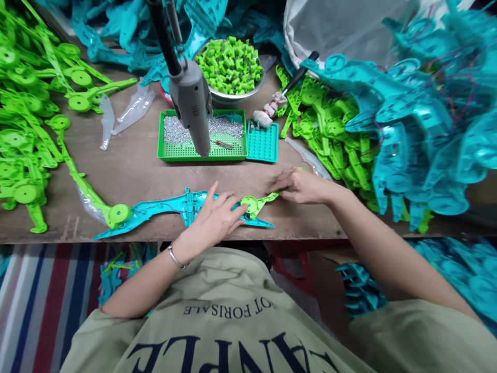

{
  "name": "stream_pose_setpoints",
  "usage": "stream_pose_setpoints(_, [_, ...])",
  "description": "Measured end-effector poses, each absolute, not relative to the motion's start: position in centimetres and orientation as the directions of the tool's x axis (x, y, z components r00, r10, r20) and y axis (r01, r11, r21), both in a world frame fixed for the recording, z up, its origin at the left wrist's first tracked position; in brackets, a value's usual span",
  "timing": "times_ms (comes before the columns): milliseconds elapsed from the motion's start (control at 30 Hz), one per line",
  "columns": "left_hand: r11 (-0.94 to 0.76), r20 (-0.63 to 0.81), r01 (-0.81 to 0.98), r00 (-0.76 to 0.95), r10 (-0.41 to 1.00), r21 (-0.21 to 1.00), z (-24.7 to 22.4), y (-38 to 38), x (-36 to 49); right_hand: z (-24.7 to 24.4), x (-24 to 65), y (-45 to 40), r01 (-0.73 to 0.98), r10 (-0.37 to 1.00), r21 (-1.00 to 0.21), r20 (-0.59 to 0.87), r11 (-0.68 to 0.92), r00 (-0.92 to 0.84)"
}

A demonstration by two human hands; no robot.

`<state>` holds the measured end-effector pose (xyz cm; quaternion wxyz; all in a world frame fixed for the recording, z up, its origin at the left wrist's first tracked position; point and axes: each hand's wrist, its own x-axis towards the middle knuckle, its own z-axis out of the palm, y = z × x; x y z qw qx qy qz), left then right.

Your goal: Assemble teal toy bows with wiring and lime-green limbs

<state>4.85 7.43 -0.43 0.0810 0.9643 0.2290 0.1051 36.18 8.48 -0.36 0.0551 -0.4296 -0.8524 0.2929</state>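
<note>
A long turquoise plastic shell [155, 209] lies along the front edge of the table. My left hand [212, 220] rests on its middle with fingers spread, one fingertip at a small lime-green plastic leg [252, 206] on the shell's right end. My right hand [301, 185] has its fingers closed at the outer end of that green leg; the exact grip is partly hidden. At the shell's left end sits a longer green leg [97, 199] with a round disc, reaching up and left. A grey electric screwdriver [192, 106] hangs upright above the table, apart from both hands.
Behind the hands stand a green tray [163, 150] of small screws, a turquoise grid tray [266, 147] and a metal bowl [236, 97] of green pieces. Green legs [23, 129] pile up at left, more green parts [330, 124] and turquoise shells [419, 119] at right.
</note>
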Motion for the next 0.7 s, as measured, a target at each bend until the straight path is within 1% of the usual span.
stream_pose_setpoints(100, [-0.886,0.174,0.429,0.873,0.456,0.175,-0.8,7.3,5.1,-0.6,35.9,7.7,0.748,0.802,-0.461,-0.119,0.477,-0.585])
stream_pose_setpoints(167, [-0.883,0.180,0.434,0.868,0.463,0.176,-0.9,7.3,5.1,-0.3,35.0,6.7,0.774,0.841,-0.421,-0.049,0.472,-0.539])
stream_pose_setpoints(200, [-0.882,0.180,0.436,0.866,0.466,0.181,-0.8,7.2,5.1,-0.1,34.4,6.0,0.771,0.852,-0.429,-0.005,0.471,-0.524])
stream_pose_setpoints(267, [-0.879,0.174,0.437,0.866,0.468,0.189,-0.7,7.2,5.1,0.3,32.8,4.5,0.729,0.853,-0.482,0.082,0.487,-0.515])
stream_pose_setpoints(333, [-0.876,0.162,0.442,0.866,0.473,0.196,-0.6,7.0,5.1,0.4,31.1,3.2,0.680,0.836,-0.519,0.139,0.518,-0.531])
stream_pose_setpoints(433, [-0.865,0.150,0.450,0.861,0.486,0.222,-0.4,6.9,5.1,-0.1,29.3,1.9,0.678,0.825,-0.498,0.157,0.541,-0.543])
stream_pose_setpoints(533, [-0.861,0.205,0.438,0.846,0.492,0.259,0.3,7.4,4.3,-0.7,28.9,1.4,0.699,0.833,-0.471,0.168,0.538,-0.527])
stream_pose_setpoints(633, [-0.817,0.307,0.504,0.759,0.574,0.281,1.4,8.3,2.4,-0.8,28.9,1.4,0.701,0.824,-0.446,0.194,0.557,-0.532])
stream_pose_setpoints(700, [-0.758,0.318,0.578,0.688,0.652,0.303,1.8,8.8,0.6,-0.8,28.9,1.5,0.692,0.813,-0.436,0.211,0.575,-0.542])
